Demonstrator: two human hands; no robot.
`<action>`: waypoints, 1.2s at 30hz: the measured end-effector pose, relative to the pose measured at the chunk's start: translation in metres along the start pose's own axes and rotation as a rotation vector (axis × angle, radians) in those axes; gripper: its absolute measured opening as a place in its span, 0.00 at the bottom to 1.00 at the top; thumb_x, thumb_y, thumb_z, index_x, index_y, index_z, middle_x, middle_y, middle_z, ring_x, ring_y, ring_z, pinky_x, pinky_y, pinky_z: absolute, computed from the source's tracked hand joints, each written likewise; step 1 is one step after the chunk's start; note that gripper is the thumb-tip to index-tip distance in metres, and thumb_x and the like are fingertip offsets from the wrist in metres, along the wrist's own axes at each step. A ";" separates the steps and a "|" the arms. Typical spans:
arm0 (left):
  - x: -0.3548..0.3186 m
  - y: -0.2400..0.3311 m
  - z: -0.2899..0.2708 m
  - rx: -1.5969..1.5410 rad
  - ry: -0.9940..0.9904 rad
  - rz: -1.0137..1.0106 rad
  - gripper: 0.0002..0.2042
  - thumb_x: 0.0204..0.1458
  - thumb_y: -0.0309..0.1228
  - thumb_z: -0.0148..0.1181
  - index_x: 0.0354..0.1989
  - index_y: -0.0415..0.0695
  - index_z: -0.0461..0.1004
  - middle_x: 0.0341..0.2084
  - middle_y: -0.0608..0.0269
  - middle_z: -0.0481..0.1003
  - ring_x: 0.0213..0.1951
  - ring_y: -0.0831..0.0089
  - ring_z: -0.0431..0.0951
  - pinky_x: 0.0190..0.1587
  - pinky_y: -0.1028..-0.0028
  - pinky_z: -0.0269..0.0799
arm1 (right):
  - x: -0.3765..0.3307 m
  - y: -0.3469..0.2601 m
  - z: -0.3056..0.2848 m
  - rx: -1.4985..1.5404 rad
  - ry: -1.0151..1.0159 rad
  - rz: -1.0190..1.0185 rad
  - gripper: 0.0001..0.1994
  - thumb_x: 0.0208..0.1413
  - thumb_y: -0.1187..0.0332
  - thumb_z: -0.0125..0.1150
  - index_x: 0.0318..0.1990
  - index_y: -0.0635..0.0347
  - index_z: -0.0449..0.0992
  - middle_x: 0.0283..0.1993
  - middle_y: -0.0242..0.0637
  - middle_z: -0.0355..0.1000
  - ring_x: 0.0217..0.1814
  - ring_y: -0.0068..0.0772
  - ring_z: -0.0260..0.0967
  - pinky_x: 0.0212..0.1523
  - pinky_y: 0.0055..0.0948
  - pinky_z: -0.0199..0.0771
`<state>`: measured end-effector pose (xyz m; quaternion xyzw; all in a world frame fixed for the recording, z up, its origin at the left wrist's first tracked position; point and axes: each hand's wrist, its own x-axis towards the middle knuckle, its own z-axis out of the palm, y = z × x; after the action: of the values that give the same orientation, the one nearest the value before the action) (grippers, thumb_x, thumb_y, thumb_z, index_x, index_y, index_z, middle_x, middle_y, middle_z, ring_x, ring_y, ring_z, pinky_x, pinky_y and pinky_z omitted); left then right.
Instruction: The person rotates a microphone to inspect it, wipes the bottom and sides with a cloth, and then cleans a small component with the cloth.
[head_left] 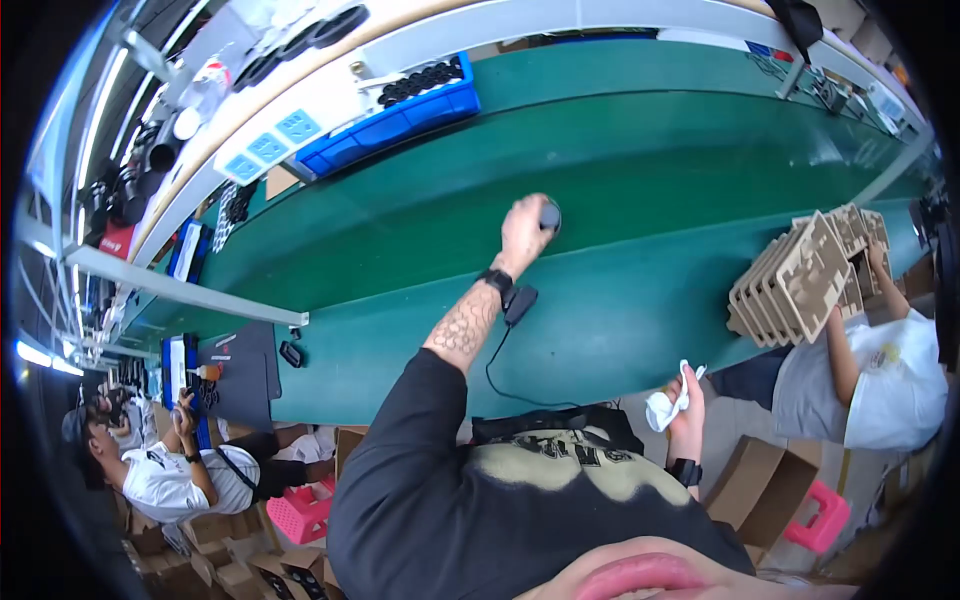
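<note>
"Hand, left [522, 238]: state?"
"Fingers curled around one dark round object [551, 214], over the green bench [620, 290]; whether it touches the surface, cannot tell."
"Hand, right [691, 399]?"
"Pinching one crumpled white cloth [659, 411], at the bench's near edge."
"Other stock?"
"Black adapter [520, 305], corded, on the bench, well left of the cloth."

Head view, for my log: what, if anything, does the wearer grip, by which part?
Left hand: dark round object, by its left side. Right hand: white cloth, around its middle.
</note>
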<state>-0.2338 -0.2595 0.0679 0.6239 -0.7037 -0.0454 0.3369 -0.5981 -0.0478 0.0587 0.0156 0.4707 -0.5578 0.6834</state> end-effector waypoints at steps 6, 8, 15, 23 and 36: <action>0.046 -0.004 0.024 -0.195 0.140 -0.320 0.25 0.34 0.32 0.68 0.45 0.44 0.69 0.40 0.53 0.74 0.45 0.52 0.72 0.47 0.59 0.70 | 0.001 0.009 0.032 0.038 -0.105 0.002 0.07 0.52 0.70 0.63 0.38 0.56 0.72 0.22 0.24 0.62 0.19 0.16 0.56 0.16 0.17 0.52; 0.057 -0.011 0.024 -0.187 0.130 -0.356 0.25 0.34 0.33 0.69 0.45 0.44 0.69 0.40 0.53 0.74 0.45 0.52 0.72 0.48 0.59 0.70 | 0.004 0.017 0.048 0.059 -0.147 0.019 0.07 0.52 0.70 0.63 0.37 0.56 0.72 0.22 0.24 0.62 0.19 0.16 0.57 0.16 0.17 0.52; 0.049 -0.033 -0.002 0.029 -0.002 -0.213 0.35 0.35 0.43 0.71 0.53 0.41 0.67 0.43 0.52 0.73 0.49 0.51 0.70 0.51 0.59 0.68 | 0.005 0.050 0.087 -0.235 -0.138 -0.026 0.09 0.51 0.69 0.64 0.37 0.57 0.72 0.25 0.26 0.65 0.21 0.17 0.59 0.19 0.18 0.56; -0.023 -0.068 -0.058 -0.639 0.177 -0.355 0.22 0.54 0.43 0.57 0.50 0.39 0.70 0.39 0.55 0.75 0.43 0.65 0.74 0.44 0.67 0.72 | 0.061 0.129 0.154 -0.499 -0.306 -0.096 0.11 0.51 0.70 0.65 0.40 0.62 0.73 0.33 0.30 0.71 0.32 0.19 0.68 0.32 0.21 0.67; -0.225 -0.150 -0.057 -0.948 0.003 -0.554 0.12 0.56 0.28 0.57 0.44 0.34 0.72 0.32 0.63 0.77 0.35 0.79 0.77 0.37 0.80 0.73 | 0.118 0.327 0.229 -0.473 -0.939 -0.046 0.14 0.54 0.71 0.60 0.48 0.63 0.73 0.40 0.33 0.74 0.40 0.21 0.70 0.43 0.21 0.69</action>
<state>-0.0774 -0.0670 -0.0547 0.5657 -0.4151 -0.4438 0.5575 -0.2084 -0.1378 -0.0569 -0.4010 0.2270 -0.3983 0.7931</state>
